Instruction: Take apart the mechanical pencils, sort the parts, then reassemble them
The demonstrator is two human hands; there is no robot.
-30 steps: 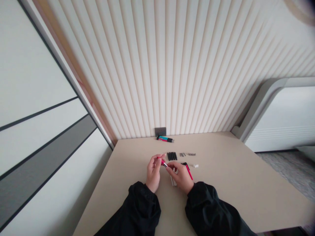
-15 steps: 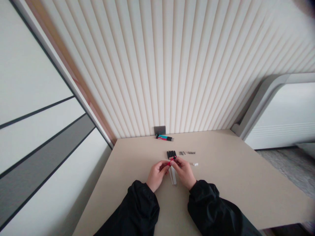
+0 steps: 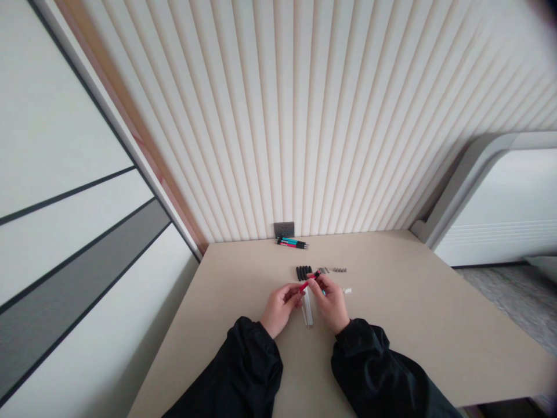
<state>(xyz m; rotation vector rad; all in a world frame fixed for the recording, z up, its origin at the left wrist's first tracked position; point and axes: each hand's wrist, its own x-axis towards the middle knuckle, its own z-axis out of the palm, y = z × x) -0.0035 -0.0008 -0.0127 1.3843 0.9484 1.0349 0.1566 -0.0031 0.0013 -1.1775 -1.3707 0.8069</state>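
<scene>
A red pen barrel (image 3: 303,285) with a black part at its upper right end is held between my two hands, tilted up to the right. My left hand (image 3: 277,309) pinches its lower left end. My right hand (image 3: 331,305) has thumb and fingers closed on it near the black end. Under the hands, several thin white pen refills (image 3: 308,313) lie on the table, their far ends covered. Just beyond stands a row of black rubber pen grips (image 3: 303,273). Small metal pieces like springs (image 3: 324,270) lie beside the grips, partly behind my right hand.
Several small metal pen tips (image 3: 340,270) lie in a row at right, with small white pieces (image 3: 347,290) nearer me. Finished-looking blue and red pens (image 3: 292,243) lie at the back of the beige table (image 3: 391,313), below a dark wall socket (image 3: 284,229).
My right hand has moved slightly up and right along the pen barrel, and more of the red barrel shows between the hands. The black end now points further to the upper right.
</scene>
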